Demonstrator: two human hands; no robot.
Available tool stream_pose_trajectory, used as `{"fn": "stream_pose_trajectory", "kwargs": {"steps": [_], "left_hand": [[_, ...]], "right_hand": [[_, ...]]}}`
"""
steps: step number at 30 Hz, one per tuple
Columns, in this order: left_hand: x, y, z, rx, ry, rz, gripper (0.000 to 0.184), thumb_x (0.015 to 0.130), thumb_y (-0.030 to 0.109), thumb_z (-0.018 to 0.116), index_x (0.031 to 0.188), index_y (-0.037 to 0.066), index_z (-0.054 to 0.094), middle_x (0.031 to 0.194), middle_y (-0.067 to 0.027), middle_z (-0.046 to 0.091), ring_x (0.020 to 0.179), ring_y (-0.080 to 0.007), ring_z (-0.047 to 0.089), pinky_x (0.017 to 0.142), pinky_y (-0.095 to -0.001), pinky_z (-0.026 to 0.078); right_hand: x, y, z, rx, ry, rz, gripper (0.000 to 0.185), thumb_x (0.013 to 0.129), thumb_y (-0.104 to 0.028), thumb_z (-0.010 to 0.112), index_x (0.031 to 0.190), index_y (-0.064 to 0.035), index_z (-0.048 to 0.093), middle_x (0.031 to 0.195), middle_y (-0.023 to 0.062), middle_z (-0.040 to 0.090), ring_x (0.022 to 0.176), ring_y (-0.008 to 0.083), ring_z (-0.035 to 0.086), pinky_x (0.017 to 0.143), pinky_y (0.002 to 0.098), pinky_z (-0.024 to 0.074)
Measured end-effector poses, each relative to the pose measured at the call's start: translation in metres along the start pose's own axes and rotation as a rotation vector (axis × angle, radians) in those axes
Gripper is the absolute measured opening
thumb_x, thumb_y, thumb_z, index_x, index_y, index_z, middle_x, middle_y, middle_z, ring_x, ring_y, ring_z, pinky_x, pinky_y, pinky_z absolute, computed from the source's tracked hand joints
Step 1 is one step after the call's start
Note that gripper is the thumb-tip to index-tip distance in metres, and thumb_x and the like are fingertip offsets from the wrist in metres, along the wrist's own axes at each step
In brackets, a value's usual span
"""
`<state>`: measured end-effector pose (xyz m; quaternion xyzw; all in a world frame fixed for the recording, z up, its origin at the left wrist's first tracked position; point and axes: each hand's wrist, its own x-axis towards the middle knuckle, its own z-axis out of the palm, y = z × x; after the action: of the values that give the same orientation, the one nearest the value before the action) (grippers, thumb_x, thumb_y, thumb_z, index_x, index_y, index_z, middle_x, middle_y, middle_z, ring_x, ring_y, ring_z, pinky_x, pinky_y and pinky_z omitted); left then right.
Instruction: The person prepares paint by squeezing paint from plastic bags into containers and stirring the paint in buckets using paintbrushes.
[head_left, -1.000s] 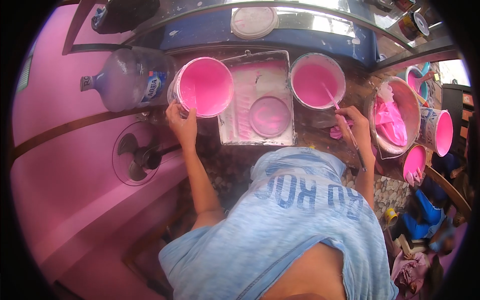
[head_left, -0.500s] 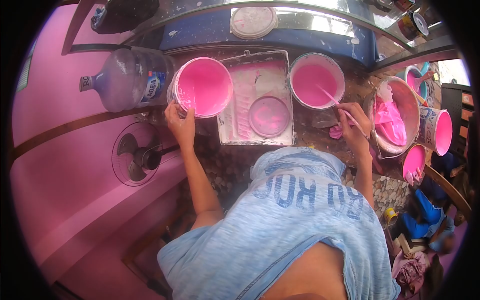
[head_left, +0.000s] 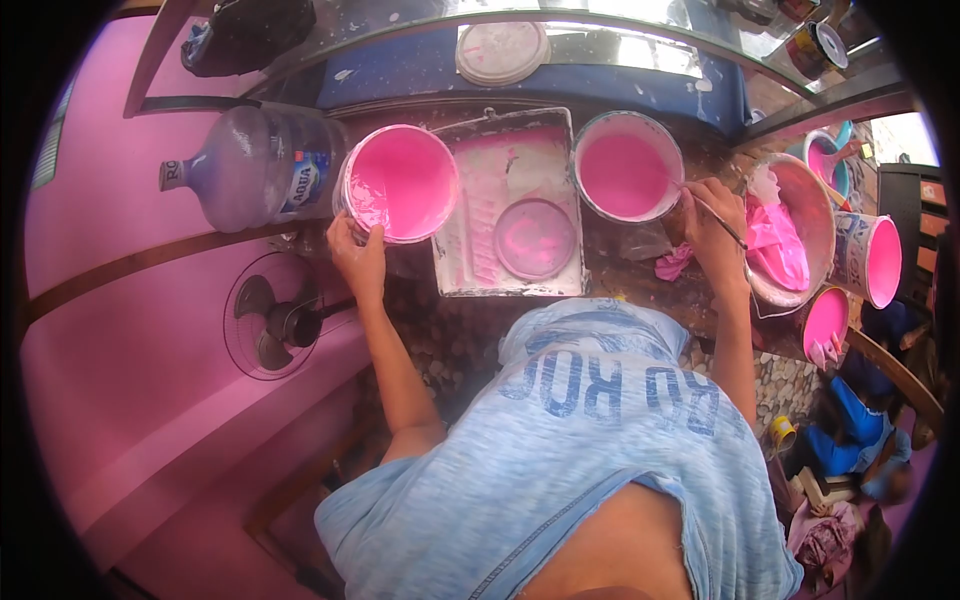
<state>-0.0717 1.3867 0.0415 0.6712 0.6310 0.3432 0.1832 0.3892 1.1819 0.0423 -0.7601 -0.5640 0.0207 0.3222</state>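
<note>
My left hand grips the lower left edge of a white bucket, its fingers and thumb at the rim. The inside is coated pink, with glossy wet paint low on the left. My right hand is closed round a thin stick with a dark end that sticks out to the lower right. Its other end lies by the near-right rim of a second bucket, which holds pink paint. Between the buckets stands a paint tray, smeared white and pink, with a round lid in it.
A large water bottle lies at the left, above a fan. On the right are a pail with pink plastic in it and several pink paint containers. Another lid rests behind the tray. A person is at far right.
The stick has come out of the paint toward the bucket's right rim, and my right hand has shifted slightly. My left hand still holds its bucket, where the wet paint now shows more glare.
</note>
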Motion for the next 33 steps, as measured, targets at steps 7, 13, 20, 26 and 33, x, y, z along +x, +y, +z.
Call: {"fn": "stream_pose_trajectory", "kwargs": {"steps": [7,13,20,26,33], "left_hand": [[0.000,0.001,0.001,-0.014,-0.015,-0.017,0.030,0.072,0.009,0.071,0.095,-0.003,0.057,0.125,-0.0209,0.054,0.114,-0.0336,0.055,0.097,-0.0402,0.044],[-0.001,-0.007,0.001,-0.116,-0.005,-0.052,0.032,0.073,0.010,0.071,0.097,-0.005,0.057,0.127,-0.0191,0.054,0.114,-0.0304,0.056,0.096,-0.0385,0.045],[0.000,-0.005,0.001,-0.053,-0.013,-0.034,0.031,0.073,0.009,0.071,0.097,-0.005,0.057,0.127,-0.0195,0.053,0.115,-0.0309,0.055,0.097,-0.0381,0.044],[-0.002,-0.003,0.000,-0.069,-0.019,-0.032,0.028,0.073,0.009,0.070,0.094,-0.002,0.057,0.125,-0.0194,0.054,0.114,-0.0318,0.055,0.098,-0.0395,0.043],[-0.002,0.001,0.000,-0.078,-0.017,-0.044,0.027,0.073,0.009,0.070,0.093,-0.002,0.056,0.126,-0.0198,0.053,0.115,-0.0319,0.054,0.099,-0.0402,0.042]], "right_hand": [[0.001,-0.009,0.021,0.352,-0.068,0.115,0.010,0.085,-0.006,0.066,0.093,-0.0014,0.071,0.087,0.0132,0.065,0.079,0.0325,0.062,0.074,0.0397,0.0472],[0.003,-0.002,0.023,0.226,-0.103,-0.016,0.010,0.085,-0.006,0.065,0.093,-0.0042,0.071,0.086,0.0103,0.065,0.078,0.0290,0.062,0.074,0.0390,0.0431],[0.008,0.002,0.017,0.074,-0.017,-0.033,0.009,0.087,-0.012,0.065,0.091,-0.0080,0.072,0.085,0.0056,0.066,0.078,0.0242,0.062,0.080,0.0365,0.0382],[0.004,0.005,0.019,0.115,-0.105,-0.035,0.008,0.087,-0.011,0.064,0.090,-0.0079,0.071,0.084,0.0056,0.066,0.079,0.0240,0.061,0.080,0.0376,0.0375],[0.007,0.000,0.011,0.042,-0.170,-0.069,0.007,0.087,-0.011,0.065,0.089,-0.0072,0.071,0.084,0.0063,0.066,0.080,0.0257,0.061,0.082,0.0376,0.0389]]}}
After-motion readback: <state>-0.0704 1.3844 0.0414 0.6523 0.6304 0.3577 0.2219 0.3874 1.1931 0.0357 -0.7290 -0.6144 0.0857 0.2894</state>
